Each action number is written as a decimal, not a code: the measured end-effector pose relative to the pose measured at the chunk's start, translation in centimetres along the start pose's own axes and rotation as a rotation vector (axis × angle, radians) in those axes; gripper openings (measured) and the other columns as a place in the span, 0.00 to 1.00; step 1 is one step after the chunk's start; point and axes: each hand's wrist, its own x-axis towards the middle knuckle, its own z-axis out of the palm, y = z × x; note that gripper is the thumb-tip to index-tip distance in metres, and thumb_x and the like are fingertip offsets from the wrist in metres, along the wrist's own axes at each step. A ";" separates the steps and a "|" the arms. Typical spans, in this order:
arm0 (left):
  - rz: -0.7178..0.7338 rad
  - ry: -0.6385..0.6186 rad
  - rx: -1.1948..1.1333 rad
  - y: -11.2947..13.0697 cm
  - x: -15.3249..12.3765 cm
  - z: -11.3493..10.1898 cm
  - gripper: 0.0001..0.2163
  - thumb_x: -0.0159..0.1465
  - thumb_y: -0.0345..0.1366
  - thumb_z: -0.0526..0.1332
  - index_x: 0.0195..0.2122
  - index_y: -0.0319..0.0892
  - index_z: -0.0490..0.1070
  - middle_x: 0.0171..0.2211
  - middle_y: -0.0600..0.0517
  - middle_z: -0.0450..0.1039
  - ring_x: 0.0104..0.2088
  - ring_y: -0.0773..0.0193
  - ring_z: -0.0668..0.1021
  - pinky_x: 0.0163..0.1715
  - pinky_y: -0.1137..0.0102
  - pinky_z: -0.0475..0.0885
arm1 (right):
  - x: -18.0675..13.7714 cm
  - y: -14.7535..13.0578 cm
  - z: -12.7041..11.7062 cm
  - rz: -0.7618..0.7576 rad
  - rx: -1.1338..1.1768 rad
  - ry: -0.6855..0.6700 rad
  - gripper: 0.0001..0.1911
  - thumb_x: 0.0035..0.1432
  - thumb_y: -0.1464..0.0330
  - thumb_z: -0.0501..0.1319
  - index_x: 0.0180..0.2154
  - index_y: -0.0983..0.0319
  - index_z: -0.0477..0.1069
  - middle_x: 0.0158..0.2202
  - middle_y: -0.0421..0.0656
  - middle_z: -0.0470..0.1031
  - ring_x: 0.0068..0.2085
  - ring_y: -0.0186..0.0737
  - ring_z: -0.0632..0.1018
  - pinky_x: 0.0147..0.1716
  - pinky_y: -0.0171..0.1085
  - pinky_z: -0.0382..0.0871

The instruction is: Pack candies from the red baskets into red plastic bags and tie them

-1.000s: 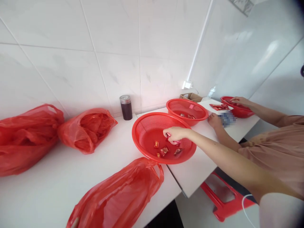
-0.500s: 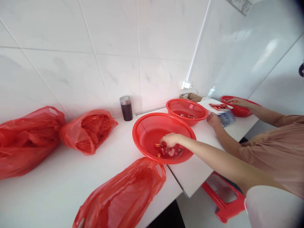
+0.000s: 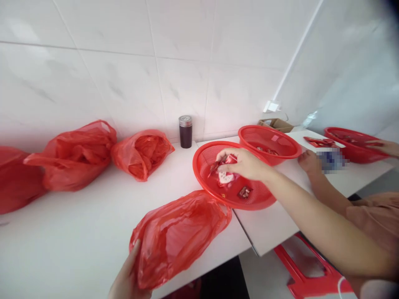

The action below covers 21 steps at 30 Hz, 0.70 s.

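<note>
On my feed, the left hand (image 3: 128, 276), fingers hidden, grips a red bag (image 3: 182, 234) near the table's (image 3: 81, 245) front edge; the right hand (image 3: 245, 163), arm (image 3: 321, 220) outstretched, clutches half-hidden sweets (image 3: 225, 177) over the basket (image 3: 204, 160).

A plain whitish sleeve (image 3: 378, 289) shows by the right arm (image 3: 352, 245), whose bare, slender forearm (image 3: 302, 205) tapers toward the right grip (image 3: 243, 162).

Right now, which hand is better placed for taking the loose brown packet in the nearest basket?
Probably the right hand: it is over the red basket, near the brown packet, although holding other packets. The left hand grips the nearest red bag.
</note>
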 end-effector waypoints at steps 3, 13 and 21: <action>0.015 -0.031 -0.015 -0.4 -0.4 0.8 0.16 0.64 0.31 0.58 0.53 0.39 0.71 0.40 0.45 0.81 0.38 0.55 0.82 0.41 0.65 0.78 | -1.5 -3.6 6.7 -0.094 0.134 -0.098 0.12 0.57 0.60 0.61 0.43 0.56 0.72 0.34 0.38 0.75 0.34 0.36 0.75 0.33 0.33 0.66; 0.108 -0.021 -0.094 1.2 -0.6 0.1 0.15 0.67 0.28 0.53 0.51 0.43 0.74 0.42 0.48 0.80 0.35 0.63 0.83 0.40 0.72 0.78 | -0.2 -4.0 14.9 0.055 -0.262 -0.301 0.17 0.59 0.56 0.58 0.44 0.59 0.73 0.38 0.46 0.80 0.39 0.47 0.79 0.35 0.38 0.69; 0.097 -0.020 -0.081 1.1 -0.6 0.4 0.19 0.65 0.28 0.54 0.56 0.46 0.70 0.44 0.50 0.80 0.42 0.58 0.81 0.43 0.69 0.77 | -1.2 -0.4 2.8 0.094 -0.325 -0.164 0.22 0.61 0.56 0.56 0.56 0.54 0.65 0.52 0.47 0.71 0.49 0.46 0.74 0.44 0.39 0.67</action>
